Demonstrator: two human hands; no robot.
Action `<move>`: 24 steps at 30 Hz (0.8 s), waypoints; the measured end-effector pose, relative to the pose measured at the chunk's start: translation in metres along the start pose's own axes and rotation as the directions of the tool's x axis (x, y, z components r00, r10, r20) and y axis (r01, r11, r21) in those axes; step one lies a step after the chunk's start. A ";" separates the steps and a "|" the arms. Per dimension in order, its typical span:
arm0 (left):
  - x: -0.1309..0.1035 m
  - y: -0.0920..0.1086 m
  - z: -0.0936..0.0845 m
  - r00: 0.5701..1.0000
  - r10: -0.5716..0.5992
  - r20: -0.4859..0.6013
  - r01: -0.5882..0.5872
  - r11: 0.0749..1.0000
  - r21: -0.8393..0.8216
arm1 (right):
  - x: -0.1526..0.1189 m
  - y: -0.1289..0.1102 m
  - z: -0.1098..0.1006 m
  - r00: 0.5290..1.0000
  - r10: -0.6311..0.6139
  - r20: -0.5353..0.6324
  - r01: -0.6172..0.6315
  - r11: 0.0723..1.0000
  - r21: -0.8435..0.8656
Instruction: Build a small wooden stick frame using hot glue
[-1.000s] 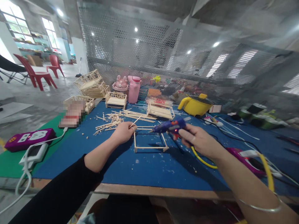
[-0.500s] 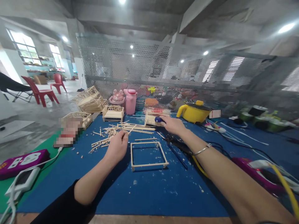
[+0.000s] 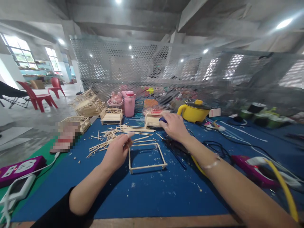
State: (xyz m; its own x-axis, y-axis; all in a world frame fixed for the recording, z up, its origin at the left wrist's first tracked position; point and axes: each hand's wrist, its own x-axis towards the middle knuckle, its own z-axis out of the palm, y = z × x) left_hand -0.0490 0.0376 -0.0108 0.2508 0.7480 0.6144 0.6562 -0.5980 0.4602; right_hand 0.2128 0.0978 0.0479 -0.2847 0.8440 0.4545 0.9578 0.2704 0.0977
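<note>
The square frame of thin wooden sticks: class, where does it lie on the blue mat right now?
In the head view, the square frame of thin wooden sticks lies flat near the mat's middle, just right of the left hand and nearer than the right hand.

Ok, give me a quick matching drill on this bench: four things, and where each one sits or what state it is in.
Things:
1. wooden square frame
2. yellow pot
3. pink jug
4. glue gun

Places or states:
A. under the right hand
B. against the mesh, beside the pink pig-faced container
C. flat on the blue mat, by the left hand
D. lidded, right of the right hand

Pairs: 1-C, 2-D, 3-B, 4-A
</note>
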 end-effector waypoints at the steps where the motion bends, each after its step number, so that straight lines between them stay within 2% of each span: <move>1: -0.001 0.003 -0.002 0.999 0.039 -0.016 -0.039 0.999 0.020 | -0.014 -0.012 -0.008 0.988 -0.150 -0.048 0.155 0.979 0.135; 2: -0.003 0.006 -0.004 0.996 0.084 -0.031 -0.083 0.996 0.040 | -0.029 -0.022 -0.015 0.956 -0.281 -0.079 0.292 0.925 0.245; 4: -0.006 0.016 -0.006 0.982 0.179 -0.059 -0.175 0.982 0.076 | -0.057 -0.038 -0.027 0.917 -0.374 -0.137 0.398 0.855 0.332; 7: -0.013 0.036 -0.009 0.960 0.272 -0.070 -0.264 0.959 0.104 | -0.086 -0.045 -0.033 0.916 -0.347 -0.203 0.400 0.830 0.389; 9: -0.020 0.046 -0.011 0.962 0.266 -0.065 -0.259 0.961 0.100 | -0.096 -0.041 -0.030 0.930 -0.294 -0.221 0.365 0.812 0.456; 10: -0.025 0.050 -0.014 0.970 0.230 -0.084 -0.222 0.971 0.094 | -0.098 -0.038 -0.028 0.937 -0.272 -0.219 0.347 0.803 0.485; 12: -0.038 0.053 -0.019 0.978 0.069 -0.196 -0.060 0.997 0.056 | -0.101 -0.032 -0.023 0.946 -0.251 -0.205 0.323 0.796 0.513; 13: -0.046 0.053 -0.021 0.962 -0.044 -0.269 0.050 0.999 0.016 | -0.103 -0.030 -0.022 0.948 -0.252 -0.192 0.316 0.798 0.513; 15: -0.063 0.050 -0.023 0.894 -0.265 -0.362 0.254 0.964 -0.079 | -0.105 -0.027 -0.019 0.949 -0.265 -0.173 0.316 0.805 0.501; 17: -0.079 0.046 -0.021 0.851 -0.401 -0.339 0.378 0.916 -0.134 | -0.107 -0.025 -0.018 0.945 -0.291 -0.152 0.327 0.808 0.490; 21: -0.094 0.046 -0.007 0.875 -0.449 -0.180 0.435 0.893 -0.114 | -0.107 -0.024 -0.017 0.943 -0.319 -0.098 0.326 0.815 0.479; 24: -0.091 0.049 -0.002 0.892 -0.431 -0.139 0.430 0.902 -0.039 | -0.106 -0.023 -0.014 0.942 -0.328 -0.073 0.321 0.816 0.481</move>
State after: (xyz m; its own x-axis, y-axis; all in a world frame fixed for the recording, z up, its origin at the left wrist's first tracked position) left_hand -0.0410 -0.0600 -0.0433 -0.1583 0.8846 0.4386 0.6719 -0.2289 0.7044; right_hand 0.2215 -0.0046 0.0097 -0.5792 0.6726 0.4605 0.6705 0.7144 -0.2001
